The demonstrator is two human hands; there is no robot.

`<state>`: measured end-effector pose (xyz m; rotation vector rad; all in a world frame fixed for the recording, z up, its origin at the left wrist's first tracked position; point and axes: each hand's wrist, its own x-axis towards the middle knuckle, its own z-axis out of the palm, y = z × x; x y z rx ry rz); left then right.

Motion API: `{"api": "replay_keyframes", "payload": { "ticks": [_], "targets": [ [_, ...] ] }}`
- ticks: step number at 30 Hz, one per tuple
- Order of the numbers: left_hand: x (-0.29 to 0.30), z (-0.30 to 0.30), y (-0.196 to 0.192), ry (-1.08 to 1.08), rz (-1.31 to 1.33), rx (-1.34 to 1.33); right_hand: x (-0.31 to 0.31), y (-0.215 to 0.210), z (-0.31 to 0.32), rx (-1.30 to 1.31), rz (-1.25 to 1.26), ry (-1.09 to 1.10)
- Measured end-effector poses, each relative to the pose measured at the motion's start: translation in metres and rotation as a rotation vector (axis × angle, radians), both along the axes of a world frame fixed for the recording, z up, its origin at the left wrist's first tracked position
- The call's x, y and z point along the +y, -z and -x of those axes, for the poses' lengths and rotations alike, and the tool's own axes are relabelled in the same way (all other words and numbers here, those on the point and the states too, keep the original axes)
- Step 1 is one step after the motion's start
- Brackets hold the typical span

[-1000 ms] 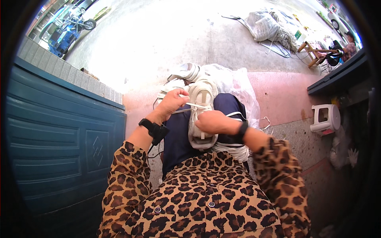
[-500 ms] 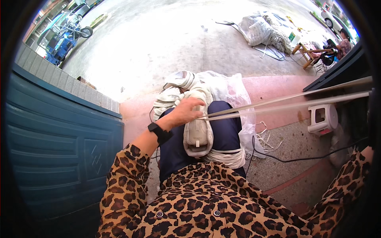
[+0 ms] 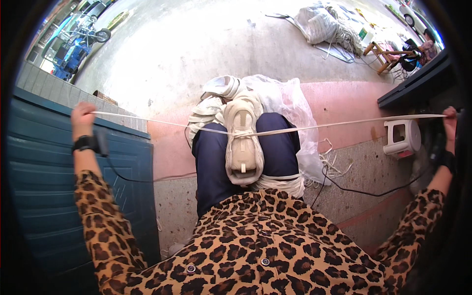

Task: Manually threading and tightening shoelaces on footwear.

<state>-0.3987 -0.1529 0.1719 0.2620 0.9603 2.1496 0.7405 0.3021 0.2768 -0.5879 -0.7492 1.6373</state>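
Note:
A beige shoe (image 3: 243,147) rests between my thighs, its heel tab toward me. A long white shoelace (image 3: 314,127) crosses its upper and runs tight out to both sides. At the far left my left hand (image 3: 83,115) is closed on one end of the lace, the arm stretched out. My right hand (image 3: 449,119), at the far right edge, is closed on the other part of the lace. Beyond the shoe, on and past my knees, lie several more pale shoes (image 3: 209,112). A bundle of white laces (image 3: 282,186) lies over my right thigh.
A clear plastic bag (image 3: 304,108) spreads beyond my right knee. Loose laces (image 3: 334,164) lie on the floor beside a white stool (image 3: 401,137) and a black cable (image 3: 364,194). A blue metal door (image 3: 73,182) stands left. Farther right are a large sack (image 3: 314,27) and a seated person (image 3: 427,49).
My left hand has moved from above the shoe out to the far left, drawing the lace tight. My right hand has come up into view. The shoe's lace now stretches both ways.

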Motion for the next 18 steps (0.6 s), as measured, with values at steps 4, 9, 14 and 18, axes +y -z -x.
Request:
{"api": "replay_keyframes", "payload": {
  "ticks": [4, 9, 14, 18],
  "targets": [
    [-0.017, -0.007, -0.052, -0.419, 0.333, 0.195, -0.05, 0.107, 0.203, -0.655, 0.024, 0.043],
    [0.053, -0.106, 0.011, -0.258, 0.587, 0.278, -0.177, 0.193, 0.406, -1.11, -0.261, -0.614],
    [0.103, -0.294, 0.08, 0.547, 0.584, 0.508, -0.251, 0.247, 0.498, -1.254, -0.846, -0.828],
    [0.108, -0.379, 0.106, 0.932, 0.663, 0.391, -0.253, 0.269, 0.509, -1.37, -1.113, -0.414]
  ]
}}
